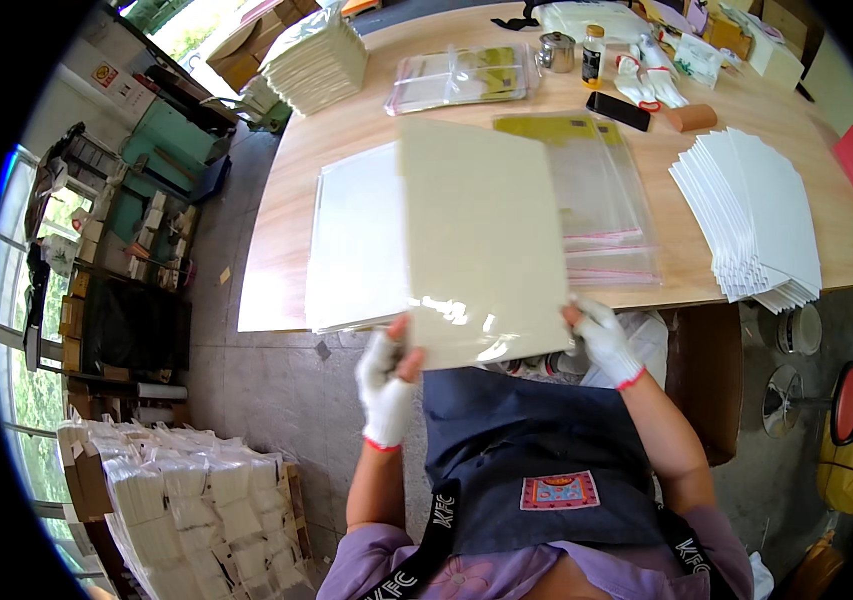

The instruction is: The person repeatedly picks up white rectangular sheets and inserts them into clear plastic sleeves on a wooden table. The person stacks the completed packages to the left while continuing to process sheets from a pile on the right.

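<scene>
Both my hands wear white gloves with red cuffs and bare fingertips. They hold up a cream, flat rectangular sheet, tilted over the table's near edge. Glare along its lower part looks like a plastic covering. My left hand grips the lower left edge, and my right hand pinches the lower right corner. Behind the sheet, to the left, lies a white stack of sheets, partly hidden. Clear plastic sleeves with pink-edged strips lie behind it on the right.
A fanned pile of white folded cards is at the table's right. Farther back are a phone, a bottle, a metal pot, spare gloves, bundled sleeves and a tall cream stack. Wrapped bundles stand lower left.
</scene>
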Tool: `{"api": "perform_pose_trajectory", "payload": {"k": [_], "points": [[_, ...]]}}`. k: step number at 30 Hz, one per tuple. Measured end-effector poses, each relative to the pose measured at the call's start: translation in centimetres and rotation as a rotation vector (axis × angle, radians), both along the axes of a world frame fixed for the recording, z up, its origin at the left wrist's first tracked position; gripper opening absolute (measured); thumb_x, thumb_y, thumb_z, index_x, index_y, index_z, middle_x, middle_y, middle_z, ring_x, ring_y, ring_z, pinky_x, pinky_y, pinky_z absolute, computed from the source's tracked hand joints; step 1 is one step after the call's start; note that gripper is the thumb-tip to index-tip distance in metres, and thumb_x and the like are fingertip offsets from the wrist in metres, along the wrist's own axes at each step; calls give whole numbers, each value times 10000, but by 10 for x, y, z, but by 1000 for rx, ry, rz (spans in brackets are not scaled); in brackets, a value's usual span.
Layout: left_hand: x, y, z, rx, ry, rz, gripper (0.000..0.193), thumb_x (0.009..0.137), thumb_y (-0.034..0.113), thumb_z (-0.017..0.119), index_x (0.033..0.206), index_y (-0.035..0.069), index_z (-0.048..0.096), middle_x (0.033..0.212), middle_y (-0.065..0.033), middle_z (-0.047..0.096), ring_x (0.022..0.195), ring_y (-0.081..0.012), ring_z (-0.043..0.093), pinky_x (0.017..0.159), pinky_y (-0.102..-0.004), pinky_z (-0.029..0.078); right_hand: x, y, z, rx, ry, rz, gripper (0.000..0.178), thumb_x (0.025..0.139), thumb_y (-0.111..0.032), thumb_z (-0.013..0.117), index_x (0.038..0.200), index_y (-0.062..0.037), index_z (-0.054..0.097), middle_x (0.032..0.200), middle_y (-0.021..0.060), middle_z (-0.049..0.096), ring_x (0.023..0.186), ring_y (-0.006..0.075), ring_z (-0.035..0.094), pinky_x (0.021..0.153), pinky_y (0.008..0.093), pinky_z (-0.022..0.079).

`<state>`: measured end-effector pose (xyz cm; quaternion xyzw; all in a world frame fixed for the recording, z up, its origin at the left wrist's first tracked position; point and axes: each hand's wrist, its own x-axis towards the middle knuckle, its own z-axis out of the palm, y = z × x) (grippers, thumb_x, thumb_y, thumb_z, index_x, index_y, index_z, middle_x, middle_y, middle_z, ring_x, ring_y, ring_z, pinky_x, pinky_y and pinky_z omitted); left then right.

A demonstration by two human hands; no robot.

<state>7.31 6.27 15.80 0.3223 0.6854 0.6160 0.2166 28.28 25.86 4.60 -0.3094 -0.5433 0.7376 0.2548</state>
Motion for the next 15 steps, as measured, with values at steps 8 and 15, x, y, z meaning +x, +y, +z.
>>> {"api": "perform_pose_trajectory", "payload": {"k": [8,15], "points": [[-139,-29,-26,-269,601,341,377,874,41,442,1242,6,518,1218,-175,561,1071,-208,555,884,-287,441,-166,-9,64,457,-263,243,418,851,-405,548,1000,-27,646,812,152,660,768,271,633,686,353,470],[-147,-25,-63,110,216,372,437,865,27,398,1291,-58,447,1296,-176,484,1157,-227,487,967,-308,404,-137,4,68,239,-129,276,400,897,-381,531,1081,-30,588,727,91,642,654,164,613,586,302,477]]}}
